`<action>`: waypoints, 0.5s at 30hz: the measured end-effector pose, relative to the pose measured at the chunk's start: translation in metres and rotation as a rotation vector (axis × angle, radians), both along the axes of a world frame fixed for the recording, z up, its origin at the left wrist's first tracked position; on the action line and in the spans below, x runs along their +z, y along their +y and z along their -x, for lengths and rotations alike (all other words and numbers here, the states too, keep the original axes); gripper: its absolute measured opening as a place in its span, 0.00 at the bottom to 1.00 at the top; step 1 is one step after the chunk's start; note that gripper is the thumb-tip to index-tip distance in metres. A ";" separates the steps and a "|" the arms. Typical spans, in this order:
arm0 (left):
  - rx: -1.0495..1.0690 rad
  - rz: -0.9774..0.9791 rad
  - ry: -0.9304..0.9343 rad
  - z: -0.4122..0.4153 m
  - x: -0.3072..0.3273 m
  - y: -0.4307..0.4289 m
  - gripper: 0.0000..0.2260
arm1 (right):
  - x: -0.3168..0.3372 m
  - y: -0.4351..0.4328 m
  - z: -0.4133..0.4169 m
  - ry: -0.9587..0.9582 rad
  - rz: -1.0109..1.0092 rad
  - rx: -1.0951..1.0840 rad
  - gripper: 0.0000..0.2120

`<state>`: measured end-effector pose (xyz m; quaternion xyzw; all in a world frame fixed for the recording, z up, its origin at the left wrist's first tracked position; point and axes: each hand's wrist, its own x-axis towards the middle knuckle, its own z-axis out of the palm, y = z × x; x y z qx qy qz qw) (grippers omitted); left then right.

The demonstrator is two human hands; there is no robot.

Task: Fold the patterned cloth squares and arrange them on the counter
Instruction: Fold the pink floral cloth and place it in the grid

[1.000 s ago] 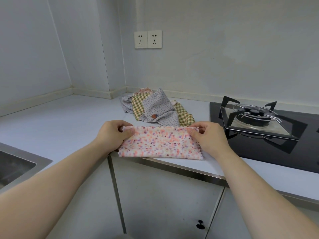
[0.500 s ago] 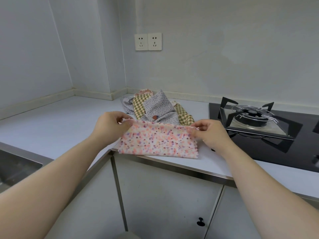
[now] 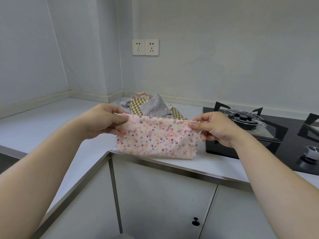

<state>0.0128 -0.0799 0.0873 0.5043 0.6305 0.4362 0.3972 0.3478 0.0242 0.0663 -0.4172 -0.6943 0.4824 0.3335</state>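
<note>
A folded pink cloth with small coloured dots (image 3: 157,138) hangs above the counter's front edge. My left hand (image 3: 105,120) pinches its top left corner, and my right hand (image 3: 214,129) pinches its top right corner. The cloth's lower edge hangs just over the white counter (image 3: 51,121). Behind it, near the wall, lies a loose pile of other cloths (image 3: 150,106): a grey dotted one, a green checked one and a pink one, partly hidden by the held cloth.
A black gas hob with a burner grate (image 3: 248,118) occupies the counter on the right. A sink edge (image 3: 6,156) shows at the far left. Cabinet doors with a black knob (image 3: 195,221) are below. Two wall sockets (image 3: 145,47) sit above the pile.
Both hands have lifted the pink cloth off the counter; it lay flat a second ago and now hangs from its top corners.
</note>
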 end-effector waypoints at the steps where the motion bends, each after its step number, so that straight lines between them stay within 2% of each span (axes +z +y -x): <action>1: -0.019 0.014 -0.033 0.000 0.001 -0.001 0.10 | 0.000 0.000 -0.001 -0.001 0.016 0.004 0.21; 6: -0.122 0.122 0.028 0.000 0.005 -0.005 0.11 | 0.006 -0.004 -0.002 -0.041 0.081 0.066 0.19; 8: -0.068 0.019 0.018 -0.003 0.002 -0.001 0.10 | 0.010 -0.004 0.002 -0.008 0.057 0.046 0.17; 11: 0.072 -0.243 -0.089 -0.008 -0.006 0.007 0.10 | 0.006 -0.004 0.009 0.115 -0.179 -0.081 0.10; 13: 0.071 -0.312 -0.109 -0.008 -0.017 0.012 0.11 | -0.004 -0.004 0.008 0.056 -0.384 -0.173 0.05; 15: 0.044 -0.275 0.026 -0.009 -0.033 0.016 0.14 | -0.016 -0.005 0.005 -0.071 -0.456 -0.186 0.05</action>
